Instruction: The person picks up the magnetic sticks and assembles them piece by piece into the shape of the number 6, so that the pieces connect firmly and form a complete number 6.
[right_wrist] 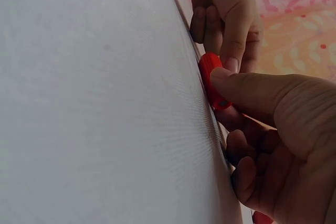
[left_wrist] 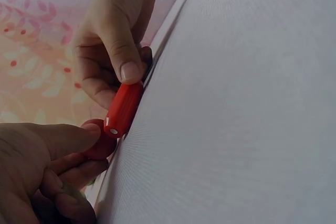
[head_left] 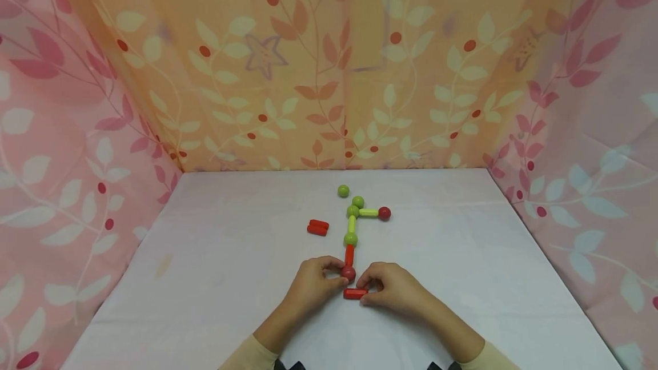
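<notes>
My left hand (head_left: 315,283) pinches a dark red ball (head_left: 348,273) between thumb and fingers. That ball sits at the near end of a chain of magnetic-looking balls and rods, joined to a red rod (head_left: 349,254). Just in front of it, my right hand (head_left: 394,289) pinches the right end of another red rod (head_left: 353,294), which lies crosswise. In the left wrist view a small silvery dot shows on the end of this held rod (left_wrist: 124,109), which overlaps the red ball (left_wrist: 98,149) there. Farther along the chain come a green ball (head_left: 350,239) and a yellow-green rod (head_left: 352,224).
At the chain's far end, a green ball (head_left: 353,211) bears a sideways yellow-green rod (head_left: 368,213) ending in a red ball (head_left: 384,213). Another green ball (head_left: 358,202) sits close behind; one more (head_left: 343,190) lies apart. Two red rods (head_left: 317,228) lie left. Patterned curtains (head_left: 319,73) surround the white table (head_left: 216,278).
</notes>
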The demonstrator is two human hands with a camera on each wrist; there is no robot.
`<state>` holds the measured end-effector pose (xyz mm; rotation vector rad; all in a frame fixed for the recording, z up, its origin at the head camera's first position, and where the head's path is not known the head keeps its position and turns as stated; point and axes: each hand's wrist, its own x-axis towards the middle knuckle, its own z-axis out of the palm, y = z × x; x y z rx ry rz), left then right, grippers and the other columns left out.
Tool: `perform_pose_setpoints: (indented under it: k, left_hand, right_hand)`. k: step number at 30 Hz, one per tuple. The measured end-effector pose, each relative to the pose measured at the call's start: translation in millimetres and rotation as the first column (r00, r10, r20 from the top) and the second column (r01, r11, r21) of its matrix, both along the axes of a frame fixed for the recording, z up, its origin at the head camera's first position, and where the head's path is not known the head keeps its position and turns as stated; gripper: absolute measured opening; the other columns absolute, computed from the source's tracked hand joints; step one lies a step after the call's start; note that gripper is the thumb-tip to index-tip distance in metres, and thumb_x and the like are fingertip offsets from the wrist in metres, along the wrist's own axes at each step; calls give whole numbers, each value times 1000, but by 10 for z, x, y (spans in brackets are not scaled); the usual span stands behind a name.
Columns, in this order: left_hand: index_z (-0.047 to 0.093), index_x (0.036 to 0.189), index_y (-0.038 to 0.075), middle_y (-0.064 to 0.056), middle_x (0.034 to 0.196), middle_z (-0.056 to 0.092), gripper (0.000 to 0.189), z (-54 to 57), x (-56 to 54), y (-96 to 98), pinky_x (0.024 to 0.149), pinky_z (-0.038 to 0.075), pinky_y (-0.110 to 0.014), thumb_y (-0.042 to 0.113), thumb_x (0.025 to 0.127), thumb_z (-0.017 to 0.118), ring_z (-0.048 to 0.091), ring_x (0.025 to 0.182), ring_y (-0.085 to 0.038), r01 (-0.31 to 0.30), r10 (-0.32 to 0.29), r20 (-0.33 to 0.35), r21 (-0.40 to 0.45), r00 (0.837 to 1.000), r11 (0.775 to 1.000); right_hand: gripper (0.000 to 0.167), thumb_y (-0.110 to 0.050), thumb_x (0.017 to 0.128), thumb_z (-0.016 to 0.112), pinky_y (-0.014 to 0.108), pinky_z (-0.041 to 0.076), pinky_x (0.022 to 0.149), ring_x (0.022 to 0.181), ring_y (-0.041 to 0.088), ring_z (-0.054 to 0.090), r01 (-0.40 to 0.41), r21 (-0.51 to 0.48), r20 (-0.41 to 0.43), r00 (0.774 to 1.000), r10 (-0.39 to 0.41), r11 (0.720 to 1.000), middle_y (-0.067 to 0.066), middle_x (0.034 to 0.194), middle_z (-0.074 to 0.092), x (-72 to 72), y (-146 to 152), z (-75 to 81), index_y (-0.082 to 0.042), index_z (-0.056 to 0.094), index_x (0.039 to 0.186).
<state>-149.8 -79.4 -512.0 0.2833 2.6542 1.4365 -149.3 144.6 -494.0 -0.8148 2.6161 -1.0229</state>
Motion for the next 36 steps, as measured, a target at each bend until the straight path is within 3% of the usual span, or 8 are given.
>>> perform_pose_setpoints:
  k: [13, 20, 27, 36]
  left_hand:
    - [66, 95, 32, 22, 88, 63, 27, -55, -24, -15, 77, 45, -30, 34, 71, 77, 54, 90, -3, 18, -18, -10, 7, 1000, 1000]
    - [66, 95, 32, 22, 89, 62, 26, -56, -31, -11, 77, 45, -31, 33, 71, 77, 54, 91, -3, 13, -13, -8, 8, 1000, 1000]
    - [66, 96, 31, 21, 89, 62, 27, -32, -22, 1, 75, 46, -30, 34, 71, 78, 54, 89, -4, 5, -6, -19, -10, 1000, 1000]
    - [65, 95, 32, 22, 88, 61, 28, -41, -17, -8, 79, 46, -31, 36, 70, 78, 54, 90, -4, -3, 3, -1, -19, 1000, 1000]
  right_hand:
    - [16, -28, 77, 73, 22, 45, 63, 73, 8, 54, -90, -35, 12, 996, 90, 995, -16, 84, 61, -40, 104, 33, -34, 67, 90]
    - [16, -29, 77, 73, 22, 44, 56, 67, 10, 52, -92, -48, -24, 996, 91, 995, -16, 82, 60, -144, 177, 193, -32, 68, 91]
    - [18, -29, 76, 74, 23, 44, 57, 67, 12, 52, -3, -76, -97, 995, -5, 997, -14, 78, 58, -354, 267, 312, -32, 67, 92]
    - [18, -32, 74, 76, 27, 44, 58, 72, 14, 52, 158, -84, -89, 982, -165, 984, -12, 80, 59, -661, 317, 324, -35, 67, 90]
